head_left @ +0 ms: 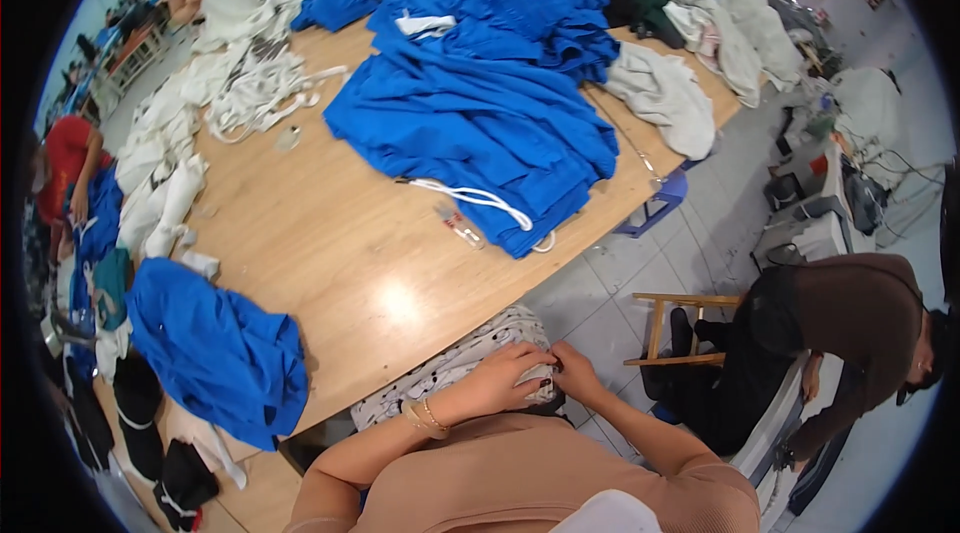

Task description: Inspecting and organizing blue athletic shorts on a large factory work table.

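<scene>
My left hand point(510, 375) and my right hand point(574, 371) meet close to my body, just below the table's near edge. Their fingertips are drawn together in a pinch; whatever is between them is too small or hidden to make out. Under and beside my left hand lies white cloth with a dark pattern point(440, 373), apparently over my lap. Ahead on the table, a pile of blue garments point(480, 113) has a white drawstring point(480, 195) hanging from its near side. A small tool with red parts point(460, 225) lies beside that pile.
The wooden table point(350, 303) also bears a blue garment point(220, 348) at left, white straps point(255, 98) and white cloth point(660, 98). A person in a brown top point(860, 313) sits at right by a wooden stool point(690, 328). Others stand at far left; a purple stool point(660, 203) is under the table.
</scene>
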The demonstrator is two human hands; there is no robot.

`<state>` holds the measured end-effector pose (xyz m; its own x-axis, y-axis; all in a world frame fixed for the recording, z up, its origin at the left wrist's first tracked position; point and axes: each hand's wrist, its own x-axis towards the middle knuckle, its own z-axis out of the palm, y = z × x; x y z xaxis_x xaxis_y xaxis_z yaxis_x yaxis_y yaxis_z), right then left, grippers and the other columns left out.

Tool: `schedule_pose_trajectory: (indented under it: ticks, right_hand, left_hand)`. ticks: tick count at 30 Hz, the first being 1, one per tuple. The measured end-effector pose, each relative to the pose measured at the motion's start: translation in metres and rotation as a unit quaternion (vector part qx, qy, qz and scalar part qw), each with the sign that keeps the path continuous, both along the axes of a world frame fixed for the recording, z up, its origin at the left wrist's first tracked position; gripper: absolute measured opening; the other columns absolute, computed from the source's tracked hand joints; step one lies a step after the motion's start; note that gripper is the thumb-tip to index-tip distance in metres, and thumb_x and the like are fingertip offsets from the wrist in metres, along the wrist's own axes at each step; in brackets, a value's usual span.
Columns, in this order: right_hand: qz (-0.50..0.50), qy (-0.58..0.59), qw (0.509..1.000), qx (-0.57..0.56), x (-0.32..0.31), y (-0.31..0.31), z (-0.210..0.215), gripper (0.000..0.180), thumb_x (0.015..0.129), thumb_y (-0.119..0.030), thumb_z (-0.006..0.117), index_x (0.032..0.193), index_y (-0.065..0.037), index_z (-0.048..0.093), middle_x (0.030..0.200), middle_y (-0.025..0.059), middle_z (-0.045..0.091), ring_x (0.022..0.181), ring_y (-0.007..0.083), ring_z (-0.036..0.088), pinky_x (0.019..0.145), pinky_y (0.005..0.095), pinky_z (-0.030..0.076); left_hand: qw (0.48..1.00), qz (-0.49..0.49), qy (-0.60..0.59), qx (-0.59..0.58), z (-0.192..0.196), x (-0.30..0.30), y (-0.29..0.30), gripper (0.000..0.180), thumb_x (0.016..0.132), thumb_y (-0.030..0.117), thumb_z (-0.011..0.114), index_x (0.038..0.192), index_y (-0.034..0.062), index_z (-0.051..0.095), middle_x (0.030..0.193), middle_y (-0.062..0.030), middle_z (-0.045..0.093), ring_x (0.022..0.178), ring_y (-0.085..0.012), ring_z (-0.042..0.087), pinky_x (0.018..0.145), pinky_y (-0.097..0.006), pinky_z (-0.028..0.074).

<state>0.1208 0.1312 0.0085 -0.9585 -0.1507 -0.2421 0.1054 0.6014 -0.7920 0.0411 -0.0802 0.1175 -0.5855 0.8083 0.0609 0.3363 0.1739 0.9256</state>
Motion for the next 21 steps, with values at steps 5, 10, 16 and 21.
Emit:
schedule_pose_trajectory:
  ticks: [5, 10, 16, 21]
  right_hand:
    - [0.061, -0.024, 0.996, 0.068, -0.026, -0.010, 0.021, 0.023, 0.070, 0.000, 0.052, 0.092, -0.003, 0.060, 0.086, 0.0190, 0.062, 0.079, 0.0356, 0.061, 0.067, 0.0431, 0.046]
    - [0.141, -0.084, 0.964, 0.210, -0.103, 0.026, 0.110, 0.020, 0.074, -0.004, 0.055, 0.092, -0.004, 0.063, 0.085, 0.0160, 0.064, 0.084, 0.0308, 0.062, 0.075, 0.0402, 0.047]
    - [-0.117, 0.398, 0.881, 0.229, -0.213, 0.015, 0.155, 0.031, 0.076, -0.002, 0.057, 0.105, -0.011, 0.058, 0.085, 0.0091, 0.055, 0.088, 0.0265, 0.054, 0.084, 0.0360, 0.040]
    - [-0.114, 0.289, 0.924, 0.222, -0.289, 0.019, 0.180, 0.014, 0.083, -0.012, 0.056, 0.093, -0.007, 0.064, 0.077, 0.0107, 0.063, 0.076, 0.0290, 0.061, 0.069, 0.0371, 0.046]
  left_hand:
    - [0.996, 0.011, -0.084, -0.006, 0.005, 0.003, -0.031, 0.034, 0.085, 0.008, 0.055, 0.119, 0.0034, 0.053, 0.114, -0.0151, 0.054, 0.105, -0.0324, 0.053, 0.092, -0.037, 0.042]
    - [0.990, 0.093, -0.105, -0.010, 0.004, 0.003, -0.060, 0.034, 0.086, 0.008, 0.054, 0.119, 0.0042, 0.053, 0.115, -0.0165, 0.055, 0.107, -0.0331, 0.052, 0.092, -0.037, 0.042]
    - [0.975, 0.193, -0.108, 0.004, 0.012, 0.001, -0.076, 0.036, 0.081, -0.002, 0.053, 0.116, 0.0003, 0.055, 0.112, -0.0145, 0.057, 0.100, -0.0245, 0.058, 0.090, -0.032, 0.045]
    - [0.974, 0.221, -0.050, -0.002, 0.025, 0.002, -0.084, 0.031, 0.085, 0.005, 0.055, 0.116, 0.0009, 0.056, 0.112, -0.0144, 0.057, 0.105, -0.0298, 0.055, 0.093, -0.034, 0.042]
